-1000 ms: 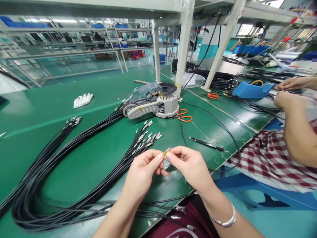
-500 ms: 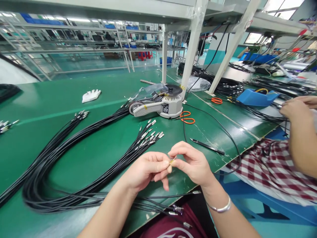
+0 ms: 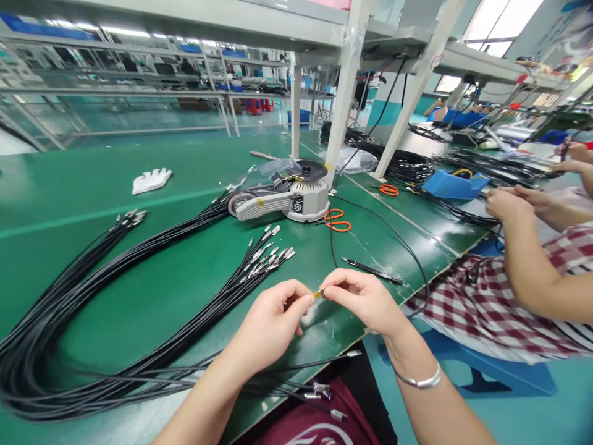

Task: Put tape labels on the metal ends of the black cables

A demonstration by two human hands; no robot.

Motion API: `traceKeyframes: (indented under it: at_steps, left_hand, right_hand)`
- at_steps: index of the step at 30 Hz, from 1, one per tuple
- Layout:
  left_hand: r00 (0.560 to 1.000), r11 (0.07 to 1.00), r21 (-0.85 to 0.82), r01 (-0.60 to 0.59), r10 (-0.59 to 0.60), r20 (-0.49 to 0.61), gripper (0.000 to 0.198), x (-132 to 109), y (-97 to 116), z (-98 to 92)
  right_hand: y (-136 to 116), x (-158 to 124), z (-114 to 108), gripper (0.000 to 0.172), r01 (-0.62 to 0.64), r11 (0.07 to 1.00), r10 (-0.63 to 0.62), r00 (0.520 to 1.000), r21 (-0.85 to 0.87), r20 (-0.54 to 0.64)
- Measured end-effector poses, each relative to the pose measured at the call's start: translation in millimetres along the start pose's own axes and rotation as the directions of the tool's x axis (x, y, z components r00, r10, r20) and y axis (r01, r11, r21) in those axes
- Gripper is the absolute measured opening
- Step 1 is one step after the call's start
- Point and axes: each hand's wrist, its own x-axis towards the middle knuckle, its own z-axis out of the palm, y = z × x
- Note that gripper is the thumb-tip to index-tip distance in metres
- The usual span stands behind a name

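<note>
My left hand (image 3: 278, 324) and my right hand (image 3: 364, 300) meet over the table's near edge. Between their fingertips is a small piece with yellow tape (image 3: 318, 293), pinched by the left thumb and index finger at one end and by the right at the other. A silvery bit shows at its right end; the fingers hide the rest. Black cables with metal connectors (image 3: 264, 256) lie bundled in a wide loop to the left. Several more cable ends (image 3: 339, 414) hang over the edge, below my hands.
A grey tape dispenser (image 3: 306, 201) stands ahead, beside orange-handled scissors (image 3: 338, 220). A black craft knife (image 3: 372, 270) lies in front of my right hand. Farther off are a white glove (image 3: 152, 180) and a blue tape holder (image 3: 456, 184). A co-worker's hands (image 3: 514, 204) are at the right.
My hands have drawn slightly apart, so more of the yellow-taped piece shows between them. The view has turned a little to the right, bringing more of the co-worker into sight.
</note>
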Motion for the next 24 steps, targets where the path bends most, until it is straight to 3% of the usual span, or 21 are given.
traceKeyframes:
  at_steps: [6, 12, 15, 18, 20, 24]
  left_hand:
    - [0.990, 0.963, 0.236, -0.133, 0.141, -0.016, 0.019, -0.1, 1.2, 4.0]
    - [0.969, 0.874, 0.432, -0.223, 0.249, -0.004, 0.022, 1.1, 6.8, 13.9]
    - [0.982, 0.903, 0.387, -0.188, 0.185, 0.046, 0.026, -3.6, 9.6, 5.1]
    - [0.996, 0.939, 0.345, -0.005, 0.036, -0.085, 0.035, -14.7, 6.8, -17.3]
    - [0.988, 0.915, 0.393, 0.085, -0.025, -0.155, 0.037, -24.7, 0.2, -31.2]
    - [0.999, 0.861, 0.506, 0.051, -0.036, -0.038, 0.029, -40.2, -18.4, -35.2]
  right_hand:
    - [-5.1, -4.9, 5.8, 0.012, 0.055, 0.979, -0.074, 0.993, -0.196, -0.089]
    - [-19.5, -13.3, -1.8, 0.004, 0.111, 0.914, -0.105, 0.994, -0.390, 0.035]
    - [-19.8, -15.0, -5.0, 0.007, 0.038, 0.904, -0.038, 0.999, -0.425, 0.009]
    - [-12.3, -14.9, -6.4, 0.011, -0.033, 0.908, 0.014, 0.999, -0.418, -0.047]
    - [-6.6, -15.0, -7.5, 0.013, -0.046, 0.909, 0.029, 0.998, -0.414, -0.048]
    - [-1.3, -15.5, -9.9, 0.016, -0.032, 0.912, 0.026, 0.999, -0.409, -0.021]
